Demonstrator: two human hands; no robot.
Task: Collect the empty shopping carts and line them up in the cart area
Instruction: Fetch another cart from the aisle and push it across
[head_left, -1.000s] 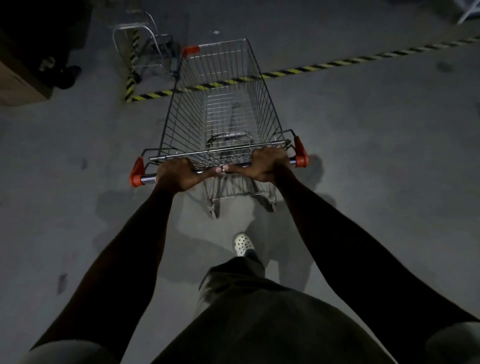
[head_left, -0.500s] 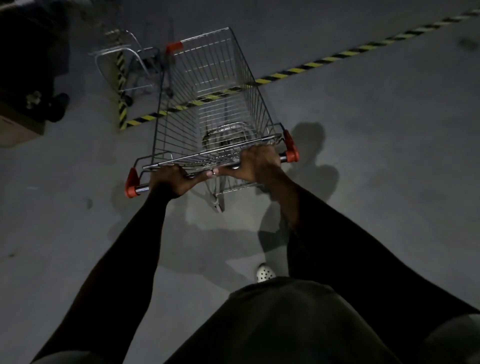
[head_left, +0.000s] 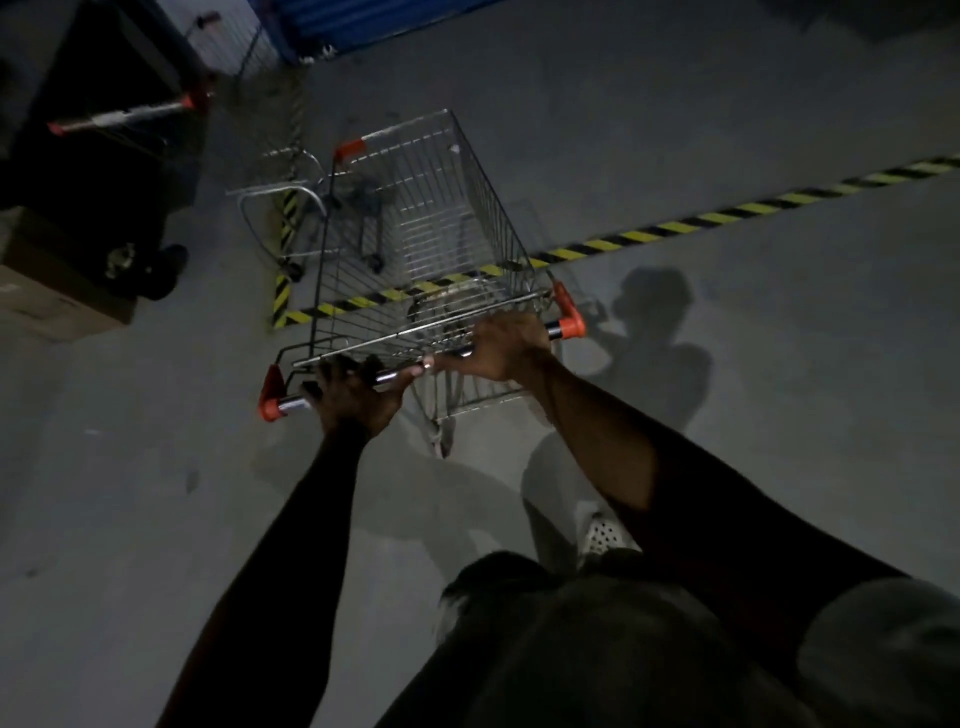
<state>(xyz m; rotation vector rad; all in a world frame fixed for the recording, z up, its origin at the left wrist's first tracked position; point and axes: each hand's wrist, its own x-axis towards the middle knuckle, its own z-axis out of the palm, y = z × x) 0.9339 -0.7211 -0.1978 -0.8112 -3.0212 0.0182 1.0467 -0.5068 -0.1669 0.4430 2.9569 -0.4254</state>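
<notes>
An empty wire shopping cart (head_left: 415, 234) with orange handle ends stands in front of me, its basket reaching over the yellow-black floor tape (head_left: 675, 228). My left hand (head_left: 353, 395) grips the left part of the cart handle (head_left: 389, 378). My right hand (head_left: 506, 345) grips the right part of the same bar. A second cart (head_left: 130, 117) with an orange-tipped handle stands at the upper left, beyond the tape. The frame of another parked cart (head_left: 280, 208) sits just ahead of my cart's front left corner.
A cardboard box (head_left: 57, 291) and a dark object beside it stand at the left edge. A blue wall panel (head_left: 353, 21) runs along the top. Grey concrete floor (head_left: 779, 389) spreads to the right. My white shoe (head_left: 605, 535) shows below the cart.
The cart has rolled forward and its front has crossed the striped tape toward the parked carts. The view tilted up, showing the second cart and blue panel. Both hands keep their grip.
</notes>
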